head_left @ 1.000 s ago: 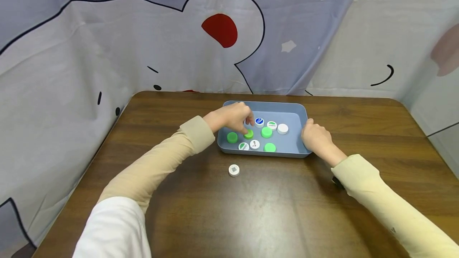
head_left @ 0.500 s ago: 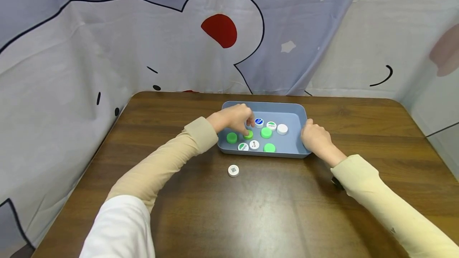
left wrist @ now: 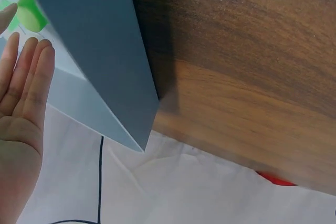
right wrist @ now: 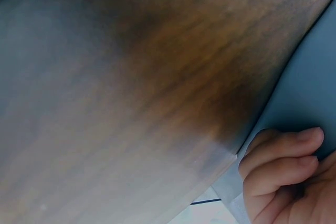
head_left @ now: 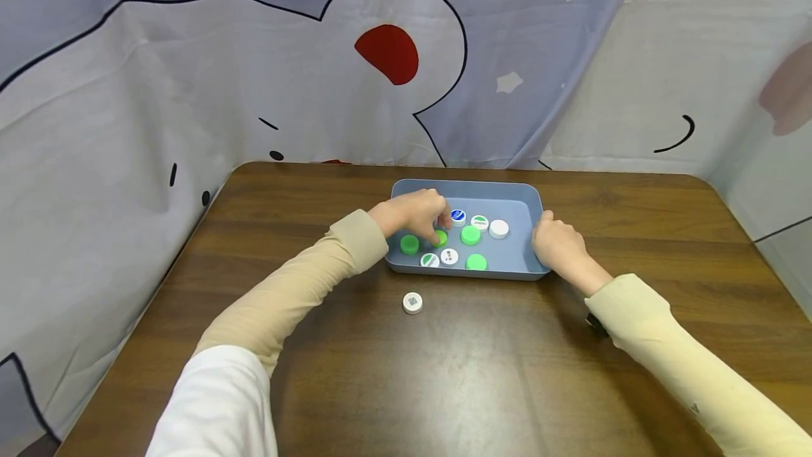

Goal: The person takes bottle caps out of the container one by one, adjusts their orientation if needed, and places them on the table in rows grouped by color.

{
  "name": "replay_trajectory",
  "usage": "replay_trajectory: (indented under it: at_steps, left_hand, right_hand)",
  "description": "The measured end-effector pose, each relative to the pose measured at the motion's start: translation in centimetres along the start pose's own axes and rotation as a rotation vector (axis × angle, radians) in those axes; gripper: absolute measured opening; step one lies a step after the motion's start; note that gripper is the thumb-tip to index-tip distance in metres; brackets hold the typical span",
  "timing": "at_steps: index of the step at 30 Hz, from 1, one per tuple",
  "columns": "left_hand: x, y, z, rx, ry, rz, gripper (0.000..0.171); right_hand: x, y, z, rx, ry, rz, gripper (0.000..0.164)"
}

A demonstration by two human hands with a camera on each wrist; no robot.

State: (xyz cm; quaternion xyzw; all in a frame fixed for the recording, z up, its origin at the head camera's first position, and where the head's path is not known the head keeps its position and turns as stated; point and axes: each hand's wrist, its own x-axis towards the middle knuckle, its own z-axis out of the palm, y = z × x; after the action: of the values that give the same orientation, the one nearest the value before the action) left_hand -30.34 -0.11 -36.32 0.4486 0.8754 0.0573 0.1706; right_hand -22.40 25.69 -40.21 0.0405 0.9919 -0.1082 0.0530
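Observation:
A blue-grey tray [head_left: 507, 196] lies on the wooden table, with several bottle caps inside. Over its left half is my left hand [head_left: 415, 211], fingers bent down in the head view, thumb tip right at a lime-green cap [head_left: 440, 238]. From the left wrist, this hand's fingers [left wrist: 37, 77] look fairly straight, and a green cap [left wrist: 31, 14] shows beyond them. At the tray's right end my right hand [head_left: 560, 242] grips the wall. Its curled fingers [right wrist: 283, 156] lie against the tray in the right wrist view; the thumb is hidden there.
White caps [head_left: 499, 229], green caps [head_left: 471, 235] and a blue-and-white cap [head_left: 458, 217] lie spread in the tray. One white cap [head_left: 412, 302] rests on the table [head_left: 469, 365] in front of it. A patterned curtain [head_left: 285, 76] hangs behind the table's back edge.
The left hand has shifted very slightly right and down, staying over the lime-green cap. The right hand and the tray look the same.

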Motion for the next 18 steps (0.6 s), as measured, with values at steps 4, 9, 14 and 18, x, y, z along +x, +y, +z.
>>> replay_trajectory:
  at_steps: [4,9,14,18]
  left_hand:
    - [0.05,-0.12,0.24,-0.002,-0.005,0.003,0.033]
    - [0.15,-0.11,0.44,-0.02,-0.017,-0.004,0.031]
    - [0.32,-0.04,0.66,-0.021,-0.039,-0.032,0.031]
    - [0.42,0.1,0.86,-0.025,-0.047,-0.02,0.032]
  right_hand:
    - [0.01,0.01,0.03,0.001,-0.006,0.002,0.032]
    - [0.02,0.06,0.07,0.0,-0.002,0.003,0.031]
    - [0.09,0.14,0.15,0.002,0.007,-0.001,0.031]
    - [0.15,0.13,0.17,0.002,0.011,0.0,0.031]
